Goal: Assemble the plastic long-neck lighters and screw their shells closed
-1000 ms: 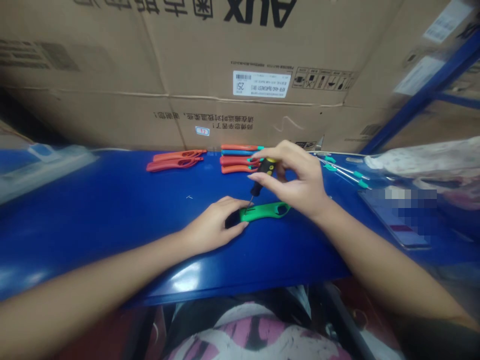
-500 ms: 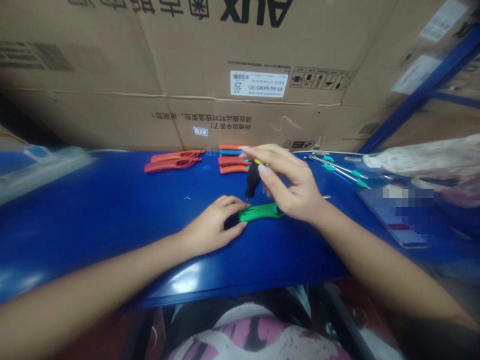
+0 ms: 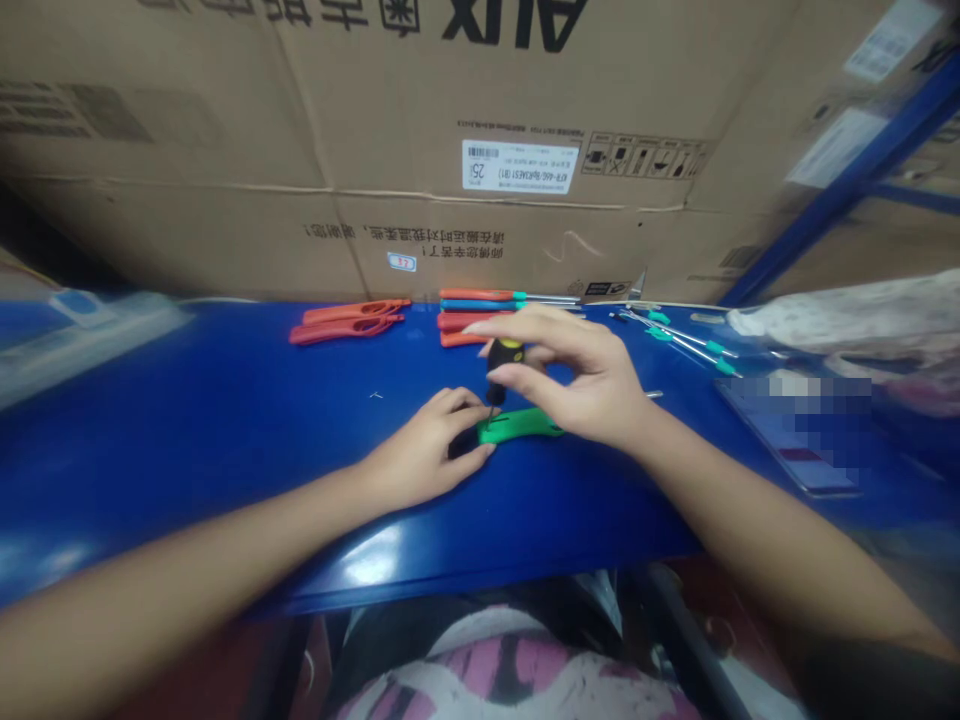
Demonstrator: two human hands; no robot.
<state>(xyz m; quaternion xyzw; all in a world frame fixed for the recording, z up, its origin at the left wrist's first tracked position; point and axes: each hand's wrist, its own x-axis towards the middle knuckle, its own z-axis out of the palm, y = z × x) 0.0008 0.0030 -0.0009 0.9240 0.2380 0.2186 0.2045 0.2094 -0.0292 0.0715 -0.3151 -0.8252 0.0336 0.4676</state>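
Note:
A green plastic lighter casing (image 3: 519, 425) lies on the blue table (image 3: 300, 420). My left hand (image 3: 431, 450) grips its left end between thumb and fingers. In my right hand (image 3: 577, 370) is a small screwdriver (image 3: 496, 372) with a black and yellow handle, held near upright between thumb and fingers. The screwdriver's thin shaft points down onto the casing's left end, next to my left fingertips. My right hand hides the casing's right end.
Two red-orange casings (image 3: 349, 322) lie at the back left. Behind my right hand are orange and blue long-necked lighters (image 3: 480, 306). Metal rods with teal parts (image 3: 690, 345) and a phone (image 3: 787, 440) lie right. A large cardboard box (image 3: 375, 130) stands along the back edge.
The screwdriver's handle has swung from leaning right to nearly upright. My right thumb and fingers have shifted a little left around it. My left hand and the green casing stay put.

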